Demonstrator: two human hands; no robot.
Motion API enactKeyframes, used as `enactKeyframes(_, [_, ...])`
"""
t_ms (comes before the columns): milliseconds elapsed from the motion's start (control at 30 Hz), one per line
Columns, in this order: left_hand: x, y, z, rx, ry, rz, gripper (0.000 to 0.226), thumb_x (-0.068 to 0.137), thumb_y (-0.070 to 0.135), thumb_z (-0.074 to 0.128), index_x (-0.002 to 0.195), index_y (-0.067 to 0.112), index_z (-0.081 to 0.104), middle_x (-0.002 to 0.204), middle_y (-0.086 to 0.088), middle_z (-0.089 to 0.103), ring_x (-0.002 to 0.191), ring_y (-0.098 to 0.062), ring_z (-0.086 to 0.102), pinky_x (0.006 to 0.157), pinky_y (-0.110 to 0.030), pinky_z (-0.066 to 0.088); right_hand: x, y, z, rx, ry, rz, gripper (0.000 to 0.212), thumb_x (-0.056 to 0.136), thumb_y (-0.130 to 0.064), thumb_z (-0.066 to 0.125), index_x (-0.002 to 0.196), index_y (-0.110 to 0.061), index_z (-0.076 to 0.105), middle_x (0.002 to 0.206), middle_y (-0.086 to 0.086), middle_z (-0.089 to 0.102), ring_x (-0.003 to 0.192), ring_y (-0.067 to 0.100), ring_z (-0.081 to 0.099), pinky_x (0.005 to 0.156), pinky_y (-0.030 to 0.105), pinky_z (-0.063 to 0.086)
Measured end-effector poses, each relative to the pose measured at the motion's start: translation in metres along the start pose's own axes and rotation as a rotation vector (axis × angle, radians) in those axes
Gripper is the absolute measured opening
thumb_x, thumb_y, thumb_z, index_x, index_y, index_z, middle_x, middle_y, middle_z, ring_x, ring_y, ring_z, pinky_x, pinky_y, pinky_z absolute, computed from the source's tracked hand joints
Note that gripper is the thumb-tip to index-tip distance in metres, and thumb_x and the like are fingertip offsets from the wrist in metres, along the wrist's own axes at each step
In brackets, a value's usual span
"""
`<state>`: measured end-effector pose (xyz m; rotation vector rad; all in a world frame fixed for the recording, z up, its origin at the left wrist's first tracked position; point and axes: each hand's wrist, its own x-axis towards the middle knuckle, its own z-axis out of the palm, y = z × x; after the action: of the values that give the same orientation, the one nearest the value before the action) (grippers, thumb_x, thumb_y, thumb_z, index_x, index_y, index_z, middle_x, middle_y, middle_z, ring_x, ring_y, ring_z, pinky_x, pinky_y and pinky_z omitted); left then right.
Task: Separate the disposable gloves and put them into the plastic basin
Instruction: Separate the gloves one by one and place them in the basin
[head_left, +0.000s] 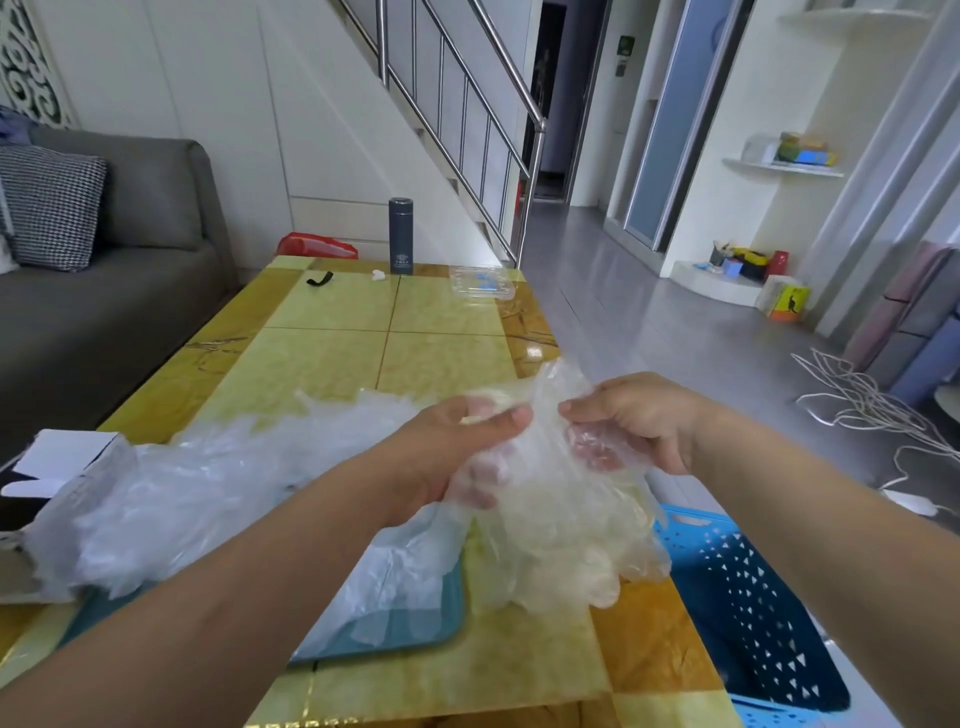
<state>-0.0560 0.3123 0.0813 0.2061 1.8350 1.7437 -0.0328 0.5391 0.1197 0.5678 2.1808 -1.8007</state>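
Note:
Both hands hold one bunch of thin clear disposable gloves (561, 525) above the table's near right part. My left hand (462, 441) grips its left top edge, and my right hand (634, 421) pinches the right top edge. The glove fingers hang down between them. A big loose pile of clear gloves (208, 483) lies on the table to the left, spilling from a white box (57, 467). A teal plastic basin (415, 629) sits on the table under my left forearm, with a clear glove (400, 577) lying in it.
A blue perforated basket (748, 608) stands on the floor right of the yellow table (332, 332). At the table's far end are a dark flask (401, 235), a clear lid (480, 283) and a black strap (319, 279). Grey sofa (104, 291) at left; white cords (872, 410) on the floor.

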Motion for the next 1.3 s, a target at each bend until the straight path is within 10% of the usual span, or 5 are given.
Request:
enactKeyframes(200, [0.016,-0.009,0.002,0.086,0.194,0.036,0.019,0.098,0.018,0.071,0.109,0.004,0.068,0.072,-0.011,0.072,0.063,-0.025,0.07,0.055,-0.032,0.054,0.009,0.005,0.001,-0.001,0.041,0.001,0.005,0.094,0.0,0.066,0.092,-0.001,0.062,0.071,0.014,0.064,0.052,0.023,0.063,0.046,0.028,0.051])
enactKeyframes(633, [0.016,-0.011,-0.006,0.367,0.114,-0.062,0.037,0.106,0.035,0.054,0.084,0.007,0.065,0.067,-0.011,0.069,0.051,-0.022,0.064,0.048,-0.026,0.052,0.08,0.004,0.019,-0.28,0.428,-0.143,0.021,0.089,0.002,0.058,0.074,-0.013,0.059,0.079,0.019,0.057,0.06,0.028,0.05,0.055,0.042,0.056])
enactKeyframes(833, [0.03,-0.021,-0.001,0.408,0.193,-0.042,0.025,0.096,0.022,0.058,0.078,0.006,0.063,0.059,-0.009,0.062,0.042,-0.019,0.05,0.043,-0.02,0.037,0.053,0.022,0.013,-0.607,0.538,-0.487,0.053,0.095,-0.03,0.066,0.146,-0.023,0.052,0.138,0.001,0.056,0.125,0.021,0.056,0.097,0.028,0.042])
enactKeyframes(1100, [0.021,-0.031,-0.001,0.351,0.283,0.012,0.056,0.104,0.052,0.05,0.075,0.006,0.063,0.057,-0.006,0.062,0.04,-0.017,0.05,0.042,-0.021,0.039,0.035,0.052,0.039,-1.199,-0.068,-0.195,0.071,0.1,-0.067,0.037,0.16,-0.051,0.002,0.172,-0.006,-0.014,0.159,0.025,-0.012,0.128,0.05,0.001])
enactKeyframes(1300, [-0.01,-0.043,-0.03,0.388,0.275,0.056,0.053,0.106,0.046,0.05,0.071,0.008,0.062,0.061,-0.008,0.065,0.049,-0.019,0.055,0.049,-0.028,0.045,0.067,0.059,0.08,-1.281,-0.226,-0.001,0.059,0.109,-0.046,0.01,0.164,-0.026,0.018,0.171,0.008,0.015,0.158,0.032,0.009,0.127,0.05,0.006])
